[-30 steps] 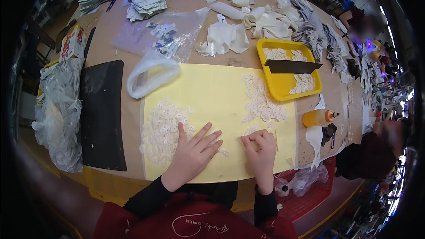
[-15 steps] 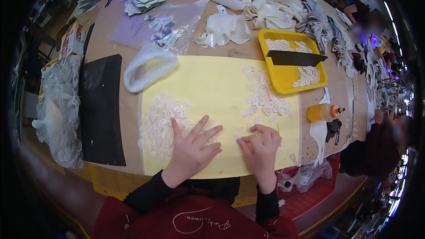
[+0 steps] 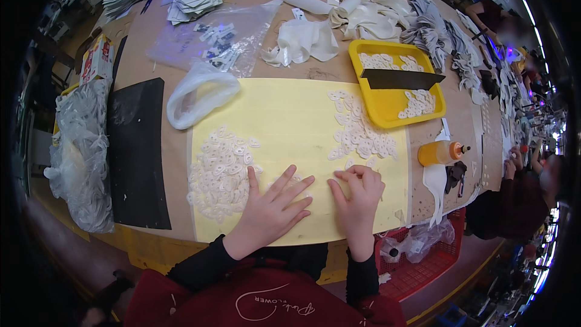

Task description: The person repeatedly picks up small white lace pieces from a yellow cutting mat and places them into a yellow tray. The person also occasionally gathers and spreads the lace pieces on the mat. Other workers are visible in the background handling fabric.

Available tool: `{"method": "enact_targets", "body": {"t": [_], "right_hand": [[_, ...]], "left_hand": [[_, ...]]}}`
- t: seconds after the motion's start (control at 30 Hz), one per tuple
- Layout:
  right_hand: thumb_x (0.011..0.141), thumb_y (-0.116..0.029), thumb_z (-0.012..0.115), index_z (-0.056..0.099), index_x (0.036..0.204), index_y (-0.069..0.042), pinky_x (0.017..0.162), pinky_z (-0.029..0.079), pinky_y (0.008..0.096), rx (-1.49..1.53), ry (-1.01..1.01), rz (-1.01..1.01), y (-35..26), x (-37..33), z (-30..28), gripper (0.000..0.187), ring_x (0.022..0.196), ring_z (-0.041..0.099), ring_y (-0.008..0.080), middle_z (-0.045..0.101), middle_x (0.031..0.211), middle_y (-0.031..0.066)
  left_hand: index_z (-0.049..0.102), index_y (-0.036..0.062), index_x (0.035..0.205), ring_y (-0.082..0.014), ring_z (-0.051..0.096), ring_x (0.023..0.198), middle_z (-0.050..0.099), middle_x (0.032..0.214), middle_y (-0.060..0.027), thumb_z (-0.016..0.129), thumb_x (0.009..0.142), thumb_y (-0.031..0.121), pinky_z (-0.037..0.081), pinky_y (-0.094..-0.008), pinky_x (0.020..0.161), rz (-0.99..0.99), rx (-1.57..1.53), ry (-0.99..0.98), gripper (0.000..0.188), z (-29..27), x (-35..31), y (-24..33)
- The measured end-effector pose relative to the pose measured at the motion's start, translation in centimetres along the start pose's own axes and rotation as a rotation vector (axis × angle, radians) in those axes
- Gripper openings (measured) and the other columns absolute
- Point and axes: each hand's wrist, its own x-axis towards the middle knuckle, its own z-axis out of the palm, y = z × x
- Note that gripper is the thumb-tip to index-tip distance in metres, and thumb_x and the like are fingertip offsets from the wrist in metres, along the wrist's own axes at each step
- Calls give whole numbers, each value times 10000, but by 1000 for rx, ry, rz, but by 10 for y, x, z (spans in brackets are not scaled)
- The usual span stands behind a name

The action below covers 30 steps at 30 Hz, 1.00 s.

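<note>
My left hand [image 3: 271, 209] lies palm down with fingers spread on a yellow sheet [image 3: 272, 115], a few small pale pieces showing between and beyond its fingers. Beside it is a wide heap of small cream oval pieces with holes [image 3: 218, 172]. To the right, my right hand [image 3: 359, 200] is curled, thumb and index finger bent toward each other low over the sheet. Anything between those fingertips is too small to make out. Just beyond that hand, a second spread of similar oval pieces [image 3: 360, 130] reaches up to a yellow tray [image 3: 390, 124].
The tray holds more ovals and a black strip [image 3: 402, 79]. An orange bottle [image 3: 439, 153] lies at right. A crumpled clear bag [image 3: 203, 97] and a black board [image 3: 139, 157] are left. Cream fabric pieces [image 3: 302, 42] lie beyond. A red basket [image 3: 423, 269] stands below the edge.
My left hand has slid slightly right, away from the left heap, uncovering more of it. My right hand's fingertips have moved slightly; small pieces formerly left of them no longer show there.
</note>
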Motion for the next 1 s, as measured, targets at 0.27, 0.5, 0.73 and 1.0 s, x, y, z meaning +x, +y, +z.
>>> {"method": "enact_targets", "body": {"t": [0.27,0.5,0.73,1.0], "right_hand": [[815,-89,786,725,1066,-98,874,392,394,-19,-10,79,-5,0,0,258,978,596,231,667,1021,27],[830,-64,763,750,1034,-107,846,403,377,24,-89,-28,3,-6,-2,209,932,600,231,678,993,14],[821,-84,778,764,1026,-107,824,397,367,45,-94,-13,-9,-7,-26,207,885,588,210,658,968,15],[801,-155,820,752,985,-122,778,387,378,-13,-125,25,-14,-14,3,198,856,581,221,617,885,11]], "left_hand": [[754,197,1073,-312,474,1421,649,1347,24,716,932,235,48,-781,1157,-139,-181,160,151,-15,2,-3],[757,163,1061,-324,550,1337,706,1210,6,708,932,164,82,-734,1187,-234,-338,281,138,-19,2,-7],[757,146,1057,-319,564,1324,704,1202,4,713,926,155,100,-730,1188,-191,-322,287,139,-18,2,-5],[752,145,1068,-297,569,1319,698,1214,-2,725,920,157,213,-645,1204,-109,-354,251,151,-16,3,-4]]}}
